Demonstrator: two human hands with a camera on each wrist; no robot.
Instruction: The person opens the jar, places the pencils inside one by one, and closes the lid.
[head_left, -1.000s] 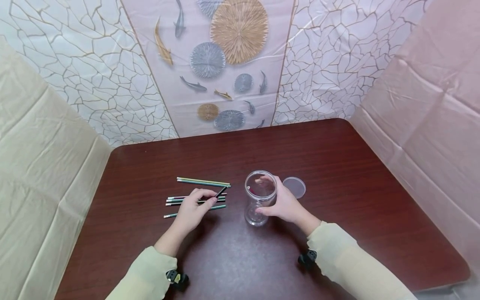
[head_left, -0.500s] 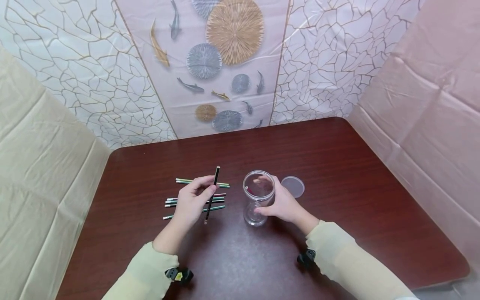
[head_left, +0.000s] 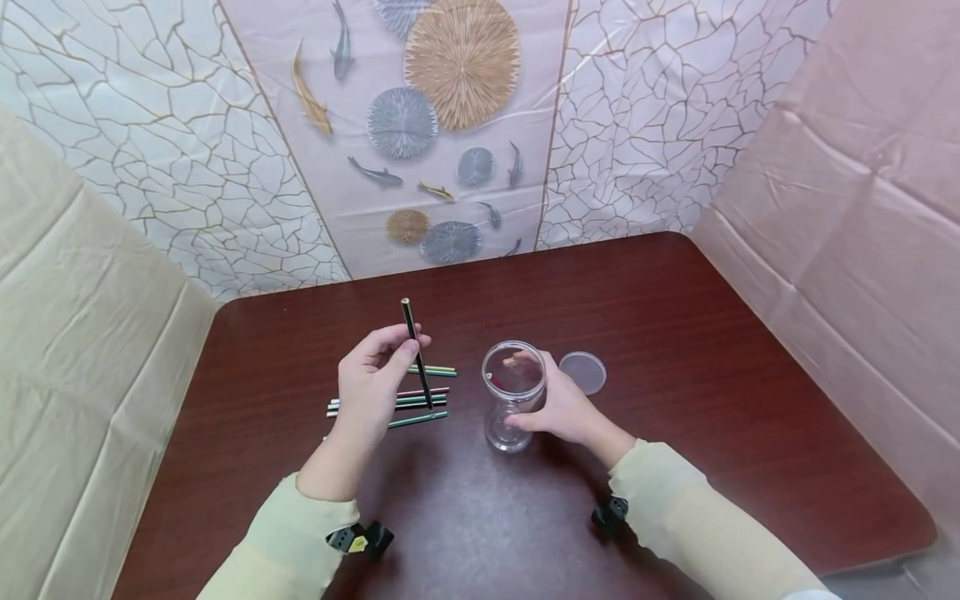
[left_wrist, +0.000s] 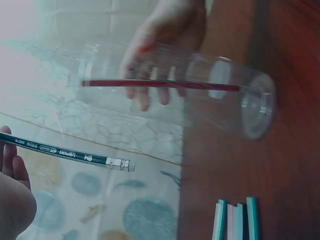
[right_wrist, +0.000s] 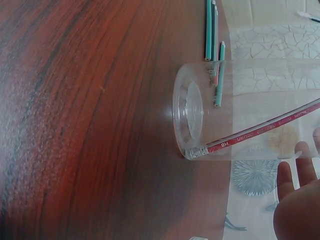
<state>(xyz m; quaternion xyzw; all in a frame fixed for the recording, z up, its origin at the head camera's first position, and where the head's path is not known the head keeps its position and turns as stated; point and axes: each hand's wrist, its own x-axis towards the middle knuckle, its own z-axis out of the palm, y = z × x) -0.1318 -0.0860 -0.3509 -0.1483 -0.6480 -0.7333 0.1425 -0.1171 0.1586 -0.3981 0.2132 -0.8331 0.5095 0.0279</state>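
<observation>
The person's left hand pinched a dark pencil between thumb and fingers, its eraser end pointing down; "HB" could be read in pale letters by the metal band, while the smaller lettering along the barrel was too blurred to make out. That hand was above the surface, towards its left edge, with the pencil well apart from the jar. The right hand was wrapped round the side of the clear jar, which stood upright and uncovered about midway between the left and right edges. Inside leaned a red pencil, eraser on the jar's bottom, also marked "HB", its other words unclear. Under and beyond the left hand, between the jar and the left edge, lay more pencils, roughly side by side, with two others nearer the far edge. A round clear lid lay flat just beside the right hand, towards the right edge.
</observation>
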